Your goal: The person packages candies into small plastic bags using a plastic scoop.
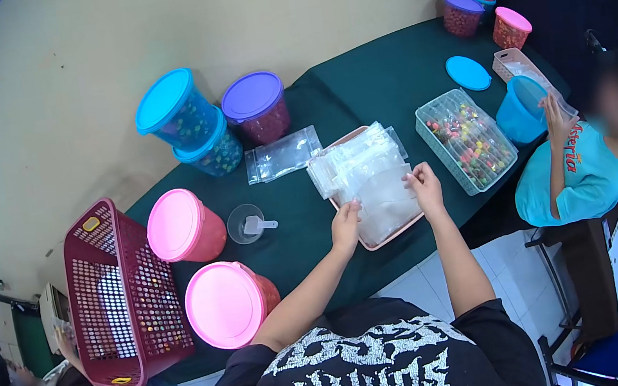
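Note:
Both hands are over a pink tray (370, 247) heaped with clear plastic bags (355, 156). Between them is a clear plastic bag (385, 186), spread over the pile. My left hand (346, 226) pinches its left edge, while my right hand (425, 186) has fingers closed at its upper right edge. The bag looks flat, and its outline blends with the bags beneath. More flat clear bags (284, 155) lie on the green cloth behind the tray. To the right stands a clear box (467, 141) filled with colourful wrapped pieces.
At left are pink-lidded tubs (224, 306), a clear bowl with a white scoop (254, 224) and a maroon basket (128, 297). Blue-lidded tubs (174, 105) and a purple-lidded tub (256, 106) stand behind. A co-worker (577, 163) at right touches a blue tub (521, 112).

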### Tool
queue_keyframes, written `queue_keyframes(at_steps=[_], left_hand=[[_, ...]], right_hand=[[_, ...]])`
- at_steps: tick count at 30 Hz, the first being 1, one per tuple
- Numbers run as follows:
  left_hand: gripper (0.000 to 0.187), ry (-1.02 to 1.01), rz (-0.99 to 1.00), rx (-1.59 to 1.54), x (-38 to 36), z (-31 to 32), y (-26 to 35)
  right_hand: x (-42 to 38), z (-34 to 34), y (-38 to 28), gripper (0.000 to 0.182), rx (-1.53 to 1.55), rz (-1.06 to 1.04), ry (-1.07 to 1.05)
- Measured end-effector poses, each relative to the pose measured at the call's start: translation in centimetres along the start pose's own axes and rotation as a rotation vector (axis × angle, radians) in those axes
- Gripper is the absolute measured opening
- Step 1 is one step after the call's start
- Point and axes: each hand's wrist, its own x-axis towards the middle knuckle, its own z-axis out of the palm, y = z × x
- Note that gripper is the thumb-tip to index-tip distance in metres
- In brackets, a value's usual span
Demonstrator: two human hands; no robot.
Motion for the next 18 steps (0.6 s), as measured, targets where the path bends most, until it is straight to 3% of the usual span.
queue_keyframes(at_steps=[1, 3, 6, 9, 11, 13, 16, 18], left_hand=[[0.036, 0.003, 0.002, -0.001, -0.5, -0.1, 1.2], [0.029, 0.046, 0.191, 0.34, -1.7, -0.3, 3.2], [0.018, 0.076, 0.275, 0.445, -2.4, -1.0, 4.7], [0.018, 0.042, 0.265, 0.259, -2.8, -1.8, 5.6], [0.017, 0.06, 0.275, 0.209, -4.1, -2.4, 7.3], [0.016, 0.086, 0.291, 0.157, -5.5, -3.1, 9.5], [0.017, -0.027, 0.264, -0.001, -8.0, -4.2, 12.0], [0.017, -0.039, 0.427, 0.177, -9.3, -5.1, 13.4]], right_hand=[[-0.4, 0.0, -0.4, 0.014, 0.106, 0.002, 0.006], [-1.0, 0.1, -1.2, 0.013, 0.211, 0.002, 0.007], [-1.7, -0.1, -1.9, 0.011, 0.412, -0.013, 0.036], [-2.3, -0.2, -2.4, 0.016, 0.241, -0.01, 0.056], [-4.3, 1.0, -4.7, 0.026, -0.48, -0.408, 0.443], [-6.5, 2.4, -5.9, 0.035, -0.371, -0.503, 0.357], [-11.7, 5.8, -10.0, 0.043, -0.044, -0.39, -0.233], [-13.7, 7.9, -11.4, 0.046, 0.034, -0.399, -0.293]])
